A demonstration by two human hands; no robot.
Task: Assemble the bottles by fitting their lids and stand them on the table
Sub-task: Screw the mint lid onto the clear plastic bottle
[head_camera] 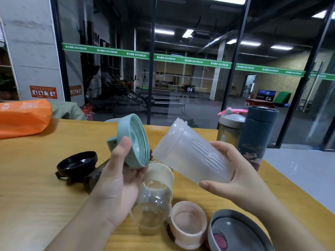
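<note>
- Nearest of all, below the right hand [233, 180], a grey lid [235, 230] with a dark red flap lies open side up on the yellow table [36, 178], touching or just beside a pink lid [188, 223] that also lies thread side up.
- Between and below the two hands, a clear glass bottle [154, 201] with a cream sleeve lies on its side, its mouth toward the camera, just left of the pink lid.
- Left hand [119, 180] pinches a mint-green lid [134, 140], thumb on the outer rim and fingers beneath; the lid is raised off the table with its threaded inside turned toward the right hand.
- Right hand wraps the base end of a frosted clear bottle [192, 153], thumb along the near side and fingers behind; it tilts with its open threaded mouth up toward the green lid, a small gap between them.
- Left of the left hand, a black lid [77, 163] sits upturned beside a dark smoky bottle [94, 176] lying partly hidden behind the wrist.
- Beyond the right hand stand a dark blue flask [257, 134] and a capped shaker bottle [230, 127] with a pink loop.
- Far left of the left hand lies an orange bag [23, 116].
</note>
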